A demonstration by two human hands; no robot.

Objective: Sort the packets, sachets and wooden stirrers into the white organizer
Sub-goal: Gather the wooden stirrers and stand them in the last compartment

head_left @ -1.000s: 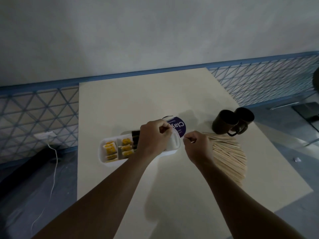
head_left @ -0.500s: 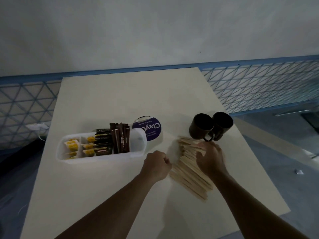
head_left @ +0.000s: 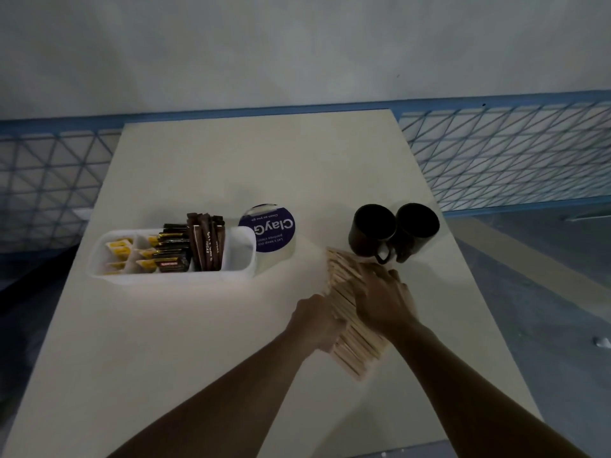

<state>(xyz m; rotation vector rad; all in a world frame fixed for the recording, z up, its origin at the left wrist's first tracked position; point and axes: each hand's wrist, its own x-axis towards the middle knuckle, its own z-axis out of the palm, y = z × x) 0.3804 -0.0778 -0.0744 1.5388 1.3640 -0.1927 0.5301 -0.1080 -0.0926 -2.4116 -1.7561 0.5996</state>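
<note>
A white organizer (head_left: pixel 172 276) stands on the table's left half. Its left cells hold yellow sachets (head_left: pixel 119 250), the middle holds dark packets (head_left: pixel 172 256) and upright brown sugar sticks (head_left: pixel 206 241), and its right cell looks bare. A spread pile of wooden stirrers (head_left: pixel 345 312) lies to the right of it. My left hand (head_left: pixel 319 320) presses against the pile's left side with curled fingers. My right hand (head_left: pixel 385 300) lies on top of the pile from the right, fingers spread over the sticks.
A round tub with a purple label (head_left: pixel 269 234) stands right behind the organizer's right end. Two dark mugs (head_left: pixel 393 231) sit just beyond the stirrers. The table's right edge runs close past the mugs; a blue mesh fence stands behind.
My left hand left the organizer and came to the pile's left side. My right hand went onto the stirrers, which are now squeezed closer together. The view shifted right.
</note>
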